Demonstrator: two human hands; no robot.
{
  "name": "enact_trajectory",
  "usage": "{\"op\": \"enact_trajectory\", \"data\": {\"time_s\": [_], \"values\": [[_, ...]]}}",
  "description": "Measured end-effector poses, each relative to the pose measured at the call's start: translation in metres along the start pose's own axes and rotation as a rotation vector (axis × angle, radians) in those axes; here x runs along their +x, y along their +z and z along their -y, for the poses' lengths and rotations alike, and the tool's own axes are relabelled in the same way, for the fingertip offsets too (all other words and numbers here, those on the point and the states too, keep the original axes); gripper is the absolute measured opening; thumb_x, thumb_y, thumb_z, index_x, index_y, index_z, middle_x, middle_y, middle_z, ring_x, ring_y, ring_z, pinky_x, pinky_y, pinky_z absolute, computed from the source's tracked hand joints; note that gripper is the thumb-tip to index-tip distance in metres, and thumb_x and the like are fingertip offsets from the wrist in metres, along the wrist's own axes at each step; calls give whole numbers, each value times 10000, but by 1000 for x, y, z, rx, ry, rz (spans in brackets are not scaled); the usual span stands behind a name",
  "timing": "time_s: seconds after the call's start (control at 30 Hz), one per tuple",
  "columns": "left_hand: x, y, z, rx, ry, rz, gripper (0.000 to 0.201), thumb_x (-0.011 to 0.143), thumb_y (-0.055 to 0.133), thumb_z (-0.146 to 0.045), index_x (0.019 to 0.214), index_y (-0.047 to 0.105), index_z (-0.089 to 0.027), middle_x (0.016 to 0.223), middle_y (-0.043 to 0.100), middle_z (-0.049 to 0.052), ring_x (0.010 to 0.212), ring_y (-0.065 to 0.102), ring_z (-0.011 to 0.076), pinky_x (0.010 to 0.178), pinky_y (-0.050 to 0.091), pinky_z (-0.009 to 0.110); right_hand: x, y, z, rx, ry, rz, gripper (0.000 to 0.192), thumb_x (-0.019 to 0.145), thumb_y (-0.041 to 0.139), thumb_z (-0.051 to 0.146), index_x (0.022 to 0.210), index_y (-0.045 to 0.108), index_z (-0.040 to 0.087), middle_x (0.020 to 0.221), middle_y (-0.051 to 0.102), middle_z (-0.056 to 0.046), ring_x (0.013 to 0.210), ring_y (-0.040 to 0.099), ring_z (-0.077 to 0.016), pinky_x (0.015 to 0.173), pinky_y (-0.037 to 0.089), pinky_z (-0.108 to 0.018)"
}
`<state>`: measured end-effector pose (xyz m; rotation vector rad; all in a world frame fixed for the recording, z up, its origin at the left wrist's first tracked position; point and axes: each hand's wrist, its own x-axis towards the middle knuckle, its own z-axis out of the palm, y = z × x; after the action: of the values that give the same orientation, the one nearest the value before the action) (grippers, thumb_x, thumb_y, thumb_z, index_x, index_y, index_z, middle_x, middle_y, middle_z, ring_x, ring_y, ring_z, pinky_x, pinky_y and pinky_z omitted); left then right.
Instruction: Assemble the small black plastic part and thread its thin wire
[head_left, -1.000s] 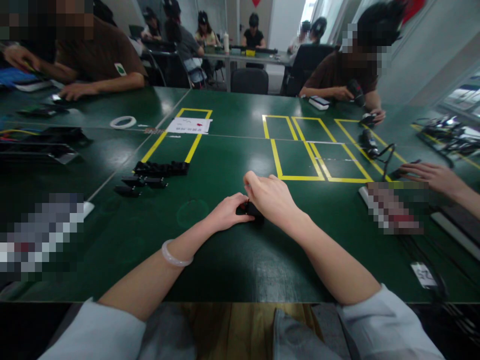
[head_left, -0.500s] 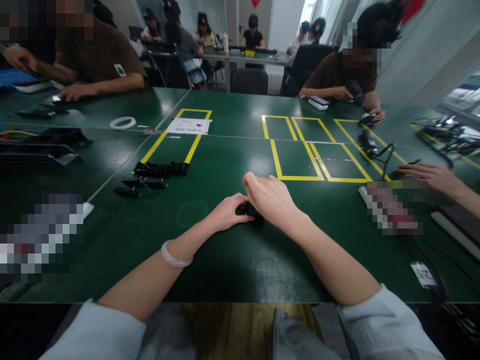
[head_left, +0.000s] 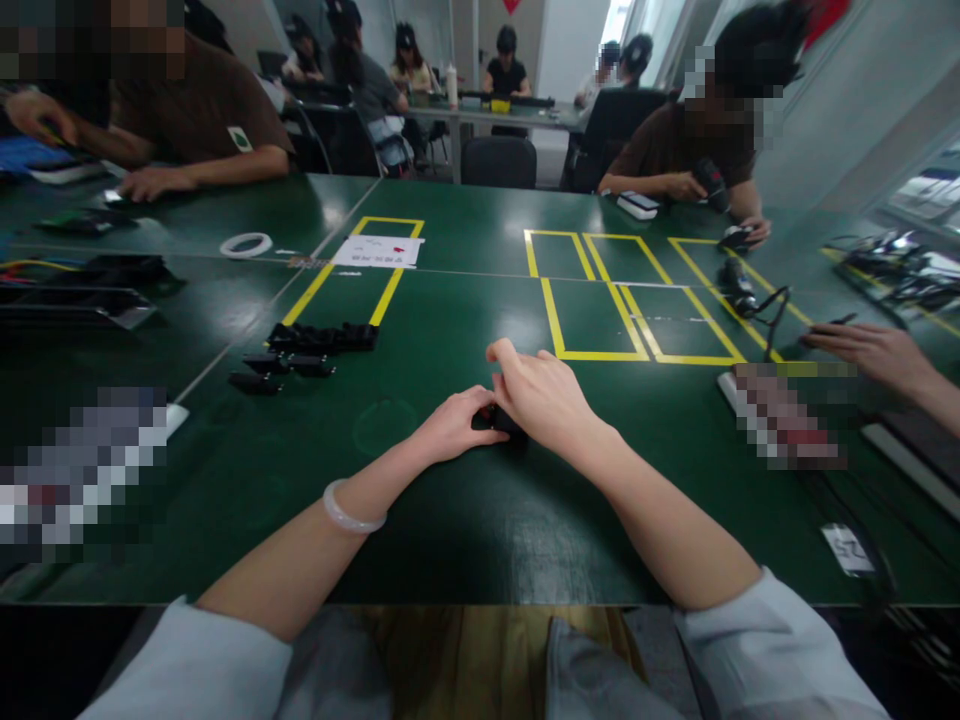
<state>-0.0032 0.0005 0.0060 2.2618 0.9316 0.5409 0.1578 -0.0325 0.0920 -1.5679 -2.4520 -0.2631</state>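
Observation:
Near the middle of the green table, my left hand [head_left: 463,425] grips a small black part [head_left: 510,428] between thumb and fingers, with the part resting on or close to the tabletop. My right hand [head_left: 544,395] is curled over the same part from above. Its knuckles hide its fingertips and most of the part, so what they pinch cannot be made out. A bit of red shows in the gap between the hands. To the left lie a row of black parts [head_left: 322,338] and several smaller black pieces [head_left: 289,366].
Yellow tape rectangles [head_left: 600,356] mark the table [head_left: 450,530]. A paper sheet [head_left: 379,252] and a white tape roll [head_left: 246,245] lie farther back. A co-worker's hand [head_left: 862,350] rests at the right, near a blurred-out device [head_left: 784,415]. Another person holds a power drill [head_left: 711,183] across the table.
My hands stay almost in place; the right one shifts very slightly. The co-worker's hand at the right edge has moved a little to the right.

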Motion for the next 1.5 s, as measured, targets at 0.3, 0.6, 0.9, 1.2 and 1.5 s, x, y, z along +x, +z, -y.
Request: {"op": "enact_trajectory", "data": {"time_s": [0.3, 0.6, 0.9, 1.2, 1.5], "values": [[0, 1, 2, -15, 6, -10, 407, 762, 704, -398, 1084, 582, -183, 999, 632, 53, 912, 599, 236, 824, 471, 352, 0, 0, -1, -35, -9, 17, 241, 968, 311, 348, 992, 487, 184, 730, 685, -31, 646, 599, -158, 644, 243, -280], [0, 0, 0, -7, 18, -13, 330, 761, 704, -395, 989, 603, -178, 1024, 628, 55, 934, 594, 238, 842, 467, 361, -2, 1, 0, -8, -9, -25, 181, 938, 332, 233, 1045, 465, 174, 859, 691, -31, 692, 605, -156, 646, 260, -281], [0, 0, 0, -2, 0, -3, 400, 757, 706, -402, 1072, 590, -184, 994, 629, 57, 879, 604, 228, 807, 477, 356, 0, 2, -1, -36, -12, -40, 205, 946, 295, 213, 987, 493, 180, 764, 681, -21, 645, 591, -145, 630, 237, -285], [0, 1, 0, -11, 8, -6, 410, 762, 706, -388, 1092, 582, -178, 1019, 632, 54, 918, 601, 232, 828, 472, 352, 0, 2, -1, -36, -29, -55, 247, 970, 293, 316, 921, 501, 191, 703, 670, -17, 636, 597, -156, 640, 237, -289], [0, 0, 0, -6, 2, 2, 376, 767, 690, -423, 1050, 592, -196, 980, 626, 46, 914, 596, 238, 825, 472, 357, -1, -1, -1, -18, -20, -32, 199, 951, 323, 271, 1006, 490, 179, 795, 692, -29, 677, 604, -153, 648, 247, -285]]}}
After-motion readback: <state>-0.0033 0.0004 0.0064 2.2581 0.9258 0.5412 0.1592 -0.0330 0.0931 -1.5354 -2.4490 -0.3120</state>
